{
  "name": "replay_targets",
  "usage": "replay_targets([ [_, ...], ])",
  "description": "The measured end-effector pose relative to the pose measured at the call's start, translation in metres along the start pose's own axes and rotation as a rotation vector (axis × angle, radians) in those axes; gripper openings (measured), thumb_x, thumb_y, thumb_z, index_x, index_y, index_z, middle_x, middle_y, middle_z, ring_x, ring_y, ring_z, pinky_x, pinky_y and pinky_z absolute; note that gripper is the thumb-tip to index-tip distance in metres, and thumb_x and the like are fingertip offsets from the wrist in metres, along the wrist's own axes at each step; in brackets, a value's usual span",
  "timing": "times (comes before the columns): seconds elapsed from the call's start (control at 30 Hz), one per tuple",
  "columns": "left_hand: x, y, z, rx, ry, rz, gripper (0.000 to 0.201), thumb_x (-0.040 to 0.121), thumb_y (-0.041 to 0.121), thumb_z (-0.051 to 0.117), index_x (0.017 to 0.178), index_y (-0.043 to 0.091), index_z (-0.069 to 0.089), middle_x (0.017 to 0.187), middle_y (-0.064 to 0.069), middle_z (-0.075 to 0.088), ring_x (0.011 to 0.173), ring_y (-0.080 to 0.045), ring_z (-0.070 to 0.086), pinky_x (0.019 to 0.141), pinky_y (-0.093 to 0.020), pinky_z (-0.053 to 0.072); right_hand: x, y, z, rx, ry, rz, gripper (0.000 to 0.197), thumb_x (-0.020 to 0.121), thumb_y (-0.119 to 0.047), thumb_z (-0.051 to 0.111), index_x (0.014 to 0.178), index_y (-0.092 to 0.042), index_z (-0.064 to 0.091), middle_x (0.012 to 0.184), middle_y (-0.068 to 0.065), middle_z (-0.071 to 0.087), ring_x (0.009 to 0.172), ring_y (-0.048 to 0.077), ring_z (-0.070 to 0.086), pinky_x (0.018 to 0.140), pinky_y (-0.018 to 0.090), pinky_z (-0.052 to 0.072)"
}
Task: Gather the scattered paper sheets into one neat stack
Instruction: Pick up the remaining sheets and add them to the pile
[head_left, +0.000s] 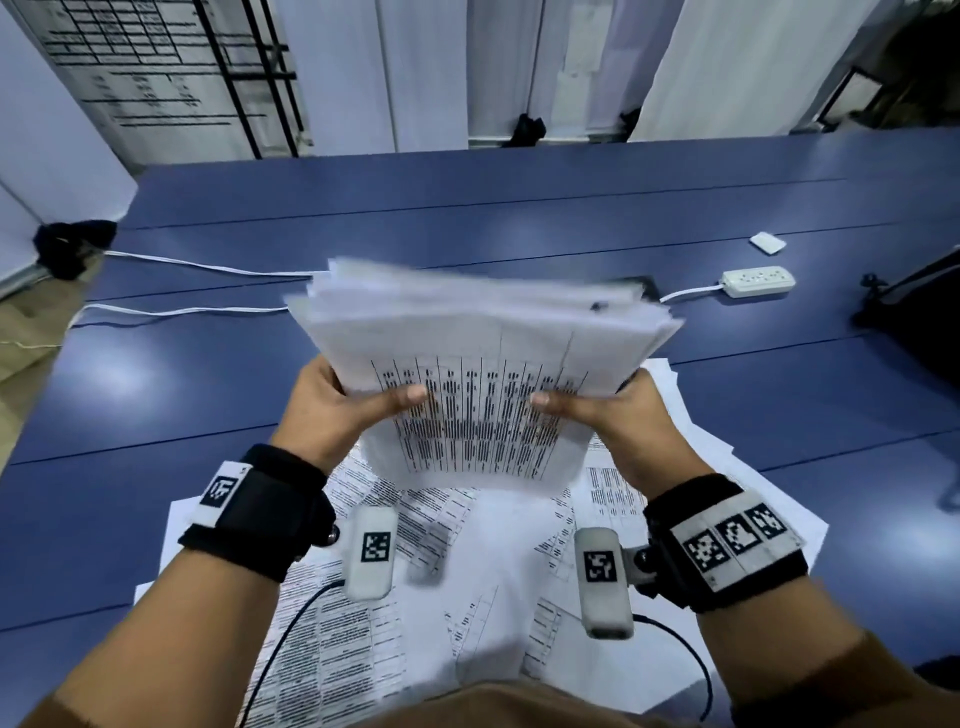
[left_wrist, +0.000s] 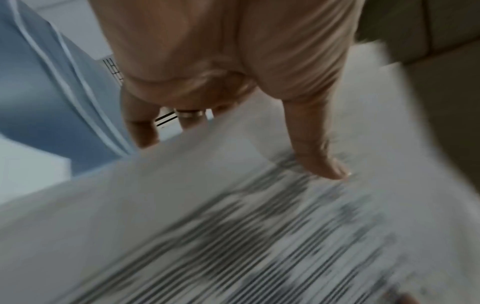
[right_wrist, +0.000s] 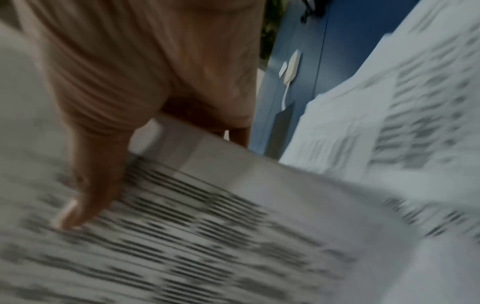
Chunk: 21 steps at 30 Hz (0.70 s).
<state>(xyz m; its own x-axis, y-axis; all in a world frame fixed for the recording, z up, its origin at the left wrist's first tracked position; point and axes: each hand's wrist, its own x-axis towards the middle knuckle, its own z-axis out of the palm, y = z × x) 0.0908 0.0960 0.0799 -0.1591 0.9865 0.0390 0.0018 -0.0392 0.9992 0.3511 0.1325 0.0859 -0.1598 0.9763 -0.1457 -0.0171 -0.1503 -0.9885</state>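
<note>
A thick bundle of printed paper sheets (head_left: 483, 358) is held up above the blue table (head_left: 519, 208), its far edges uneven and blurred. My left hand (head_left: 343, 405) grips its left side, thumb on the top sheet and fingers underneath. My right hand (head_left: 608, 410) grips the right side the same way. Both wrist views show a thumb pressed on the printed top sheet (left_wrist: 259, 226) (right_wrist: 182, 236), with the other fingers hidden under the bundle. More printed sheets (head_left: 467, 587) lie fanned out on the table below my wrists.
A white power strip (head_left: 758, 282) with its cable lies at the right of the table, a small white block (head_left: 768, 242) behind it. White cables (head_left: 182, 312) run along the left. A dark flat object (head_left: 639, 288) shows behind the bundle. White panels stand beyond the far edge.
</note>
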Motion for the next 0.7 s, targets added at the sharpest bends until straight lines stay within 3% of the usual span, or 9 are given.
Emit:
replay_targets([
  [0.07, -0.004, -0.013, 0.002, 0.033, -0.045, -0.085, 0.028, 0.057, 0.011, 0.086, 0.072, 0.005, 0.064, 0.064, 0.005, 0.072, 0.063, -0.004, 0.069, 0.064, -0.014, 0.053, -0.003, 0.011, -0.003, -0.013, 0.003, 0.046, 0.037, 0.06, -0.002, 0.085, 0.088, -0.006, 0.061, 0.075, -0.007, 0.075, 0.069, 0.007, 0.071, 0.067, 0.024, 0.057],
  [0.13, -0.008, -0.026, 0.007, 0.054, -0.095, -0.166, 0.047, 0.055, 0.019, 0.088, 0.095, 0.003, 0.069, 0.09, -0.004, 0.076, 0.087, -0.017, 0.073, 0.083, -0.032, 0.058, -0.006, 0.02, 0.0, -0.026, 0.042, 0.084, 0.045, 0.062, -0.004, 0.086, 0.087, -0.012, 0.049, 0.069, -0.014, 0.064, 0.062, -0.003, 0.061, 0.061, 0.014, 0.052],
  [0.17, -0.009, -0.028, 0.012, 0.065, -0.095, -0.168, 0.051, 0.057, 0.018, 0.088, 0.103, 0.006, 0.069, 0.098, -0.005, 0.075, 0.094, -0.018, 0.072, 0.088, -0.037, 0.056, -0.007, 0.02, 0.003, -0.016, 0.036, 0.074, 0.045, 0.064, -0.001, 0.085, 0.091, -0.014, 0.051, 0.073, -0.012, 0.065, 0.068, -0.002, 0.063, 0.067, 0.015, 0.056],
  [0.27, -0.007, -0.022, 0.02, 0.056, -0.008, -0.11, 0.047, 0.058, 0.02, 0.09, 0.101, 0.016, 0.069, 0.1, 0.001, 0.075, 0.095, -0.013, 0.071, 0.087, -0.033, 0.056, -0.001, 0.019, 0.011, 0.005, 0.032, 0.05, 0.074, 0.052, -0.017, 0.094, 0.116, -0.011, 0.058, 0.103, 0.0, 0.074, 0.1, 0.016, 0.07, 0.097, 0.04, 0.053],
  [0.37, -0.004, -0.009, 0.015, 0.031, 0.032, -0.062, 0.055, 0.054, 0.03, 0.09, 0.1, 0.009, 0.07, 0.096, -0.001, 0.076, 0.094, -0.016, 0.071, 0.084, -0.03, 0.055, 0.009, 0.013, 0.009, 0.043, 0.101, 0.036, 0.095, 0.041, -0.035, 0.099, 0.121, -0.005, 0.056, 0.111, 0.008, 0.072, 0.103, 0.025, 0.069, 0.096, 0.046, 0.052],
  [0.47, -0.006, -0.023, 0.009, 0.053, -0.002, -0.141, 0.049, 0.058, 0.018, 0.087, 0.101, 0.003, 0.069, 0.092, -0.002, 0.076, 0.09, -0.016, 0.072, 0.084, -0.03, 0.056, 0.005, 0.024, 0.004, 0.014, 0.102, 0.097, 0.091, 0.044, -0.033, 0.098, 0.119, -0.001, 0.058, 0.11, 0.012, 0.072, 0.102, 0.027, 0.07, 0.095, 0.045, 0.053],
  [0.53, -0.013, -0.048, 0.011, 0.116, -0.085, -0.259, 0.055, 0.057, 0.018, 0.084, 0.108, 0.006, 0.066, 0.098, -0.003, 0.075, 0.092, -0.016, 0.072, 0.088, -0.037, 0.056, -0.001, 0.044, 0.0, -0.048, 0.092, 0.175, 0.091, 0.046, -0.03, 0.098, 0.118, 0.003, 0.054, 0.105, 0.011, 0.071, 0.097, 0.025, 0.07, 0.091, 0.045, 0.055],
  [0.6, -0.023, -0.072, 0.015, 0.208, -0.126, -0.38, 0.062, 0.058, 0.028, 0.083, 0.112, 0.008, 0.061, 0.097, -0.004, 0.074, 0.089, -0.016, 0.071, 0.087, -0.038, 0.056, -0.009, 0.063, 0.0, -0.073, 0.073, 0.259, 0.068, 0.061, -0.018, 0.092, 0.105, 0.007, 0.048, 0.085, 0.003, 0.065, 0.078, 0.011, 0.063, 0.08, 0.029, 0.056],
  [0.7, -0.031, -0.084, 0.02, 0.264, -0.085, -0.431, 0.044, 0.074, 0.034, 0.074, 0.109, 0.014, 0.057, 0.094, 0.004, 0.068, 0.088, -0.01, 0.065, 0.077, -0.028, 0.052, -0.012, 0.077, 0.003, -0.096, 0.069, 0.275, 0.047, 0.073, -0.014, 0.082, 0.098, -0.003, 0.043, 0.077, -0.002, 0.056, 0.066, 0.006, 0.054, 0.072, 0.025, 0.047],
])
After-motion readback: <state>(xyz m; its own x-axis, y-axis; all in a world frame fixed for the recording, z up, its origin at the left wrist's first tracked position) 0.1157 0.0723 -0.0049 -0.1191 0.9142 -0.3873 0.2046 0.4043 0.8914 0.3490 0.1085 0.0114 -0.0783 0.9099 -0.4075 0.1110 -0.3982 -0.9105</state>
